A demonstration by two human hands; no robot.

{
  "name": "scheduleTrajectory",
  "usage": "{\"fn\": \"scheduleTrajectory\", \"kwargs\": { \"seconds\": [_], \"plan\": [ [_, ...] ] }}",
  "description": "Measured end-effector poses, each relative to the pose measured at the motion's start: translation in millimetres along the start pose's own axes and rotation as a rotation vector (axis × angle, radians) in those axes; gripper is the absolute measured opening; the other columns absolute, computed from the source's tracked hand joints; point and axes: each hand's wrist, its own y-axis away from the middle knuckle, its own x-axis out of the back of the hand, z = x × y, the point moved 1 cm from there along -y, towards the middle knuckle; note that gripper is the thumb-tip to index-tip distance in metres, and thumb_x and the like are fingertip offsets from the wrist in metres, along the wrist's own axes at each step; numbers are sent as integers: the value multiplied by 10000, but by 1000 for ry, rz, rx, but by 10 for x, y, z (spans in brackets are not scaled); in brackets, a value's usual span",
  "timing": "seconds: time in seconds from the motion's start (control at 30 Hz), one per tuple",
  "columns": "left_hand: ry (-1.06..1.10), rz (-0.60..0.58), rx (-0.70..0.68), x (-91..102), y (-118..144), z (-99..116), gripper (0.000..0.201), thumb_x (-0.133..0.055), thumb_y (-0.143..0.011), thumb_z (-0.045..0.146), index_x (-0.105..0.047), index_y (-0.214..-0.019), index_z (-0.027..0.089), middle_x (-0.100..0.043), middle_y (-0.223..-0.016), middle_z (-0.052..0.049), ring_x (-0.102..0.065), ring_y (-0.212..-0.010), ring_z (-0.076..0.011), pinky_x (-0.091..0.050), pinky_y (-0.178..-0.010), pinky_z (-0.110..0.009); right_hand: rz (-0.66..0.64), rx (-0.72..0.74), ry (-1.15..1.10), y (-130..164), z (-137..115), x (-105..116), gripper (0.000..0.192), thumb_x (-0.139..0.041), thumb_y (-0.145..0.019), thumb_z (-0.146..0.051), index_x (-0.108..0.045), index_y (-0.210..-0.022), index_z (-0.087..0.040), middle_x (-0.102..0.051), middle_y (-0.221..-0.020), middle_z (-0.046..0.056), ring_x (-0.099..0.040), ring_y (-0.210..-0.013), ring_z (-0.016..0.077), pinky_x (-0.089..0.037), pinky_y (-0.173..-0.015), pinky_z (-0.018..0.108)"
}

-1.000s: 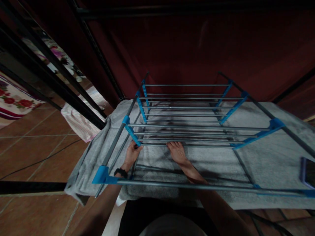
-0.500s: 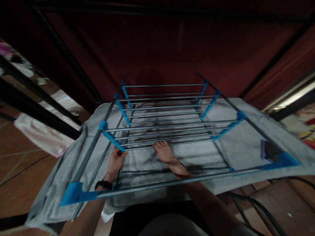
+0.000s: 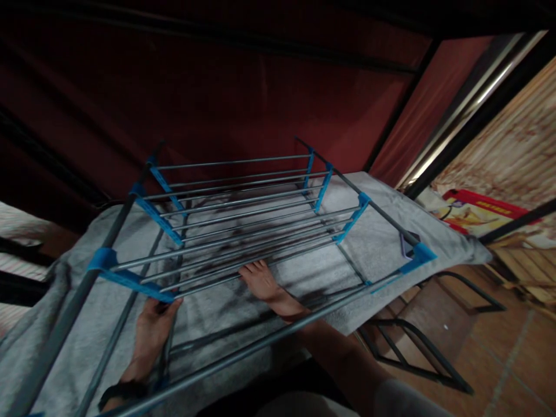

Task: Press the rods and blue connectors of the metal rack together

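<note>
- Grey rods and blue brackets made up the rack (image 3: 245, 201), which rested on a grey cloth (image 3: 373, 202). Head view, the only one.
- Left hand (image 3: 153, 324): at the near left corner of the rung section. Grip pinched the lower end of the left blue bracket (image 3: 132, 278), thumb lying by the end of the nearest rung (image 3: 208, 286); some fingertips hidden behind the bracket. Dark band (image 3: 121, 392) on that wrist.
- Right hand (image 3: 262, 282): palm down, fingers side by side over the same nearest rung, left of its middle. Thumb hidden; could not tell whether this grip closed beneath the rung.
- Front crossbar (image 3: 243, 352) ran above both forearms and ended on the right at a blue corner piece (image 3: 419, 258).
- Phone (image 3: 405, 246), apparently, lay on the cloth just beyond that corner piece, partly covered by it in this view.
- Dark red panel (image 3: 243, 98) stood behind the rack.
- Right side: black tubular frame (image 3: 434, 352) on the tiled floor (image 3: 512, 347); a red and yellow package (image 3: 486, 211) farther off.
</note>
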Motion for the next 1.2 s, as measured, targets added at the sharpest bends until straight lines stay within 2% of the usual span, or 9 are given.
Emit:
{"fn": "scheduleTrajectory", "kwargs": {
  "seconds": [0.27, 0.53, 0.67, 0.77, 0.87, 0.97, 1.2],
  "plan": [
    [36, 15, -30, 4, 66, 108, 425, -707, -624, 494, -658, -946, 222, -714, -922, -55, -672, -896, -289, -540, -847, -424, 22, -1, -40, -8, 12, -63, 124, -546, -976, -295, -625, -969, -200, -667, -1053, 41, -536, -1098, 214, -374, -958, 360],
    [41, -6, -27, -7, 34, -17, 421, -690, -639, 526, -628, -919, 217, -707, -908, -48, -664, -879, -276, -537, -843, -415, 50, 12, -20, -2, 8, -90, 106, -556, -968, -277, -628, -977, -199, -674, -1039, 45, -554, -1067, 216, -377, -970, 364],
    [42, -24, -56, -3, 41, 0, 431, -679, -651, 540, -613, -923, 212, -703, -927, -57, -660, -876, -277, -543, -821, -410, 70, -3, -24, 3, 13, -113, 109, -549, -971, -271, -632, -986, -202, -674, -1034, 51, -566, -1052, 215, -392, -950, 364],
    [2, -36, -87, 7, 53, 39, 457, -665, -666, 543, -623, -967, 202, -697, -971, -73, -654, -895, -282, -537, -843, -428, 63, 1, -28, 18, 13, -108, 120, -555, -966, -264, -633, -1031, -200, -674, -1059, 57, -569, -1065, 217, -394, -949, 368],
    [-13, -38, -108, 10, 52, 45, 486, -661, -671, 545, -630, -1009, 197, -689, -1008, -78, -649, -917, -280, -527, -871, -437, 76, 14, -41, 72, 30, -96, 232, -575, -956, -280, -606, -1173, -203, -662, -1152, 71, -557, -1110, 224, -382, -982, 389],
    [1, -40, -112, 7, 47, 20, 513, -676, -666, 570, -635, -1011, 194, -686, -1016, -81, -640, -926, -281, -525, -866, -437, 115, -38, -42, 151, 87, -79, 315, -564, -964, -301, -570, -1266, -211, -636, -1241, 83, -542, -1149, 230, -369, -1008, 411],
    [91, -76, -139, 17, 81, -30, 586, -696, -667, 650, -628, -1010, 181, -681, -980, -77, -632, -909, -270, -522, -833, -409, 77, -77, -29, 200, 217, -47, 188, -546, -975, -254, -657, -1124, -224, -689, -1088, 51, -587, -1031, 207, -409, -928, 360]
  ]
}}
